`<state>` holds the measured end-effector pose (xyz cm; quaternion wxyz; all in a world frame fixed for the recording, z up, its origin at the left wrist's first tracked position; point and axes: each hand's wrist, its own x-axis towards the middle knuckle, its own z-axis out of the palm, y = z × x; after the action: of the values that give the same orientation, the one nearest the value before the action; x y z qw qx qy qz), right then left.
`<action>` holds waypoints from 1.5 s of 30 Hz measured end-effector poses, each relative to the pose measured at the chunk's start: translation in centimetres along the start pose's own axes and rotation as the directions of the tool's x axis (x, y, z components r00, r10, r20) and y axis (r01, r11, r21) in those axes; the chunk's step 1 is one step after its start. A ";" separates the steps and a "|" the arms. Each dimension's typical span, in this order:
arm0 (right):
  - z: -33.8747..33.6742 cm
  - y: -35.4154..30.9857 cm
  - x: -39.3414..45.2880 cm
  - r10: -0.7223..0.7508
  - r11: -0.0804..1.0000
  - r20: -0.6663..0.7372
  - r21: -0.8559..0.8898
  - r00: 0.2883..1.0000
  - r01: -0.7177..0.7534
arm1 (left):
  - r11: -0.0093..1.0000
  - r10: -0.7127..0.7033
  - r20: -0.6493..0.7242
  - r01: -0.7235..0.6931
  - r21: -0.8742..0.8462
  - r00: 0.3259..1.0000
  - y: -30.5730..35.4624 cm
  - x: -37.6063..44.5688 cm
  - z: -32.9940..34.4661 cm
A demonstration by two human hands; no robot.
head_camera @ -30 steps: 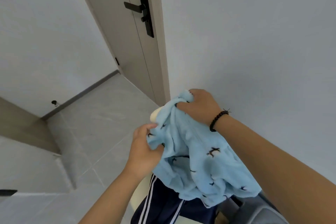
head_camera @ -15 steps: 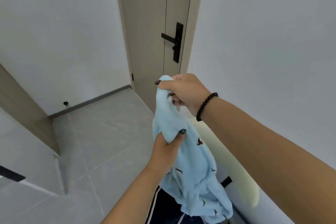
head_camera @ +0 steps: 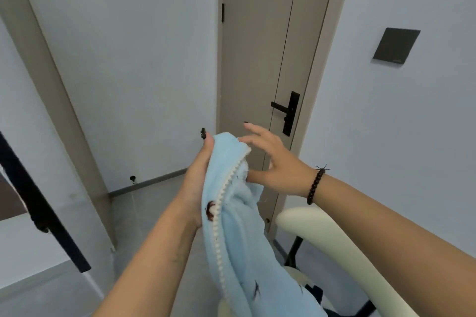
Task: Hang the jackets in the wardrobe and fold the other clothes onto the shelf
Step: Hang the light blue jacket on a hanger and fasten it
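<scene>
A light blue fleece jacket [head_camera: 239, 239] with small dark prints and a cream zipper [head_camera: 224, 195] hangs in front of me. My left hand [head_camera: 198, 183] grips it at the top edge, thumb pointing up, with its fingers hidden behind the fabric. My right hand [head_camera: 278, 167] is just right of the top edge. Its fingers are spread and straight, and the thumb touches the fabric near the zipper. The lower part of the jacket drops out of view at the bottom.
A beige door [head_camera: 257, 59] with a black handle [head_camera: 286, 110] stands straight ahead. A cream chair back [head_camera: 334, 244] curves at the lower right, with dark clothing [head_camera: 314, 291] on its seat. A black bar [head_camera: 38, 208] crosses the left side. Grey tiled floor lies below.
My right hand let go of the jacket's top and spread its fingers. My left hand moved up to the top edge. The view tilted upward.
</scene>
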<state>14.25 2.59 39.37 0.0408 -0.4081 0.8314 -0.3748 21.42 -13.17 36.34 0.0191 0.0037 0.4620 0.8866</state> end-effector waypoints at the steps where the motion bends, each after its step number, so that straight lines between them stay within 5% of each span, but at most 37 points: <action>1: 0.5 -1.4 0.6 -0.044 0.999 -0.031 0.004 0.999 0.045 | 0.999 0.003 0.092 0.002 -0.049 0.996 1.5 -1.0 -0.8; 4: 2.9 -5.5 1.9 -0.083 0.978 0.000 0.192 0.997 0.082 | 0.999 0.032 0.185 -0.030 -0.014 0.982 5.2 -4.8 -3.9; 7: 6.7 -9.2 3.3 -0.005 0.967 0.012 0.256 1.000 0.002 | 0.971 0.080 0.029 -0.084 0.225 0.996 7.8 -9.3 -7.3; 15: 16.1 -20.3 8.3 0.122 0.927 -0.047 0.361 0.991 -0.098 | 0.548 0.339 -0.205 -0.015 0.836 0.918 10.2 -20.8 -15.8; 17: 18.2 -22.4 9.4 0.165 0.897 -0.018 0.419 0.986 -0.142 | 0.546 0.410 -0.278 0.010 0.838 0.869 9.7 -22.8 -18.6; 20: 20.3 -24.7 11.1 0.262 0.819 0.101 0.503 0.960 -0.277 | 0.610 0.541 -0.436 0.020 0.792 0.719 9.7 -25.4 -23.2; 25: 23.2 -26.6 13.7 0.276 0.720 0.433 0.498 0.858 -0.483 | 0.660 0.679 -0.648 0.099 0.745 0.346 11.4 -28.7 -29.3; 27: 24.8 -26.9 14.6 0.220 0.691 0.533 0.506 0.817 -0.516 | 0.574 0.783 -0.605 0.205 0.792 0.145 11.6 -29.8 -30.7; 28: 25.6 -27.0 15.2 0.194 0.681 0.569 0.508 0.799 -0.527 | 0.521 0.828 -0.553 0.235 0.821 0.096 11.3 -30.1 -31.1; 30: 27.2 -27.2 16.5 0.149 0.650 0.635 0.514 0.758 -0.559 | 0.423 0.870 -0.455 0.187 0.887 0.192 10.2 -30.3 -31.3; 33: 28.8 -27.1 19.0 0.097 0.590 0.722 0.513 0.685 -0.624 | 0.358 0.767 -0.350 0.095 0.929 0.538 8.3 -29.1 -31.8; 35: 29.2 -26.9 20.8 0.069 0.556 0.747 0.522 0.661 -0.647 | 0.384 0.646 -0.358 0.119 0.916 0.674 7.6 -27.4 -33.1; 40: 29.1 -23.8 26.3 0.114 0.591 0.729 0.496 0.675 -0.636 | 0.549 0.512 -0.568 0.264 0.793 0.644 9.2 -23.5 -37.7; 45: 29.6 -18.7 30.6 0.192 0.843 0.545 0.335 0.817 -0.421 | 0.637 0.541 -0.661 0.260 0.726 0.519 12.9 -21.3 -40.8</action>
<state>17.09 -43.75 37.74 0.4030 -0.3260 0.7421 -0.4250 41.28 -54.77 23.79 -0.2906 -0.3739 0.7316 0.4904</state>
